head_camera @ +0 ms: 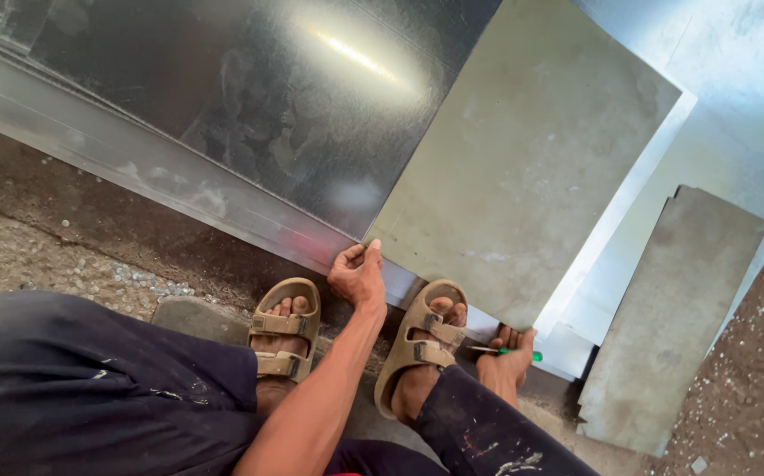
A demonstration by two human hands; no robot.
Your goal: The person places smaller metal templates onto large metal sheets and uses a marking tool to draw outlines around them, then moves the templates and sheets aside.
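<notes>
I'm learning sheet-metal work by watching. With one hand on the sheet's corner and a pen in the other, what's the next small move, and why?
Probably bring the right hand with its green pen up to the grey sheet. The left hand already pins that sheet's near corner on the shiny sheet, while the pen lies by the right sandal, off the metal.

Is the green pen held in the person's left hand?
No, the green pen is in the right hand; the left hand touches the metal sheet.

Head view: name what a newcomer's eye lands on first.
The big shiny metal sheet fills the upper left, glare streaked across it. A dull grey sheet overlaps it at centre, the left hand at its corner. Lower right, the right hand holds a green pen beside tan sandals.
</notes>
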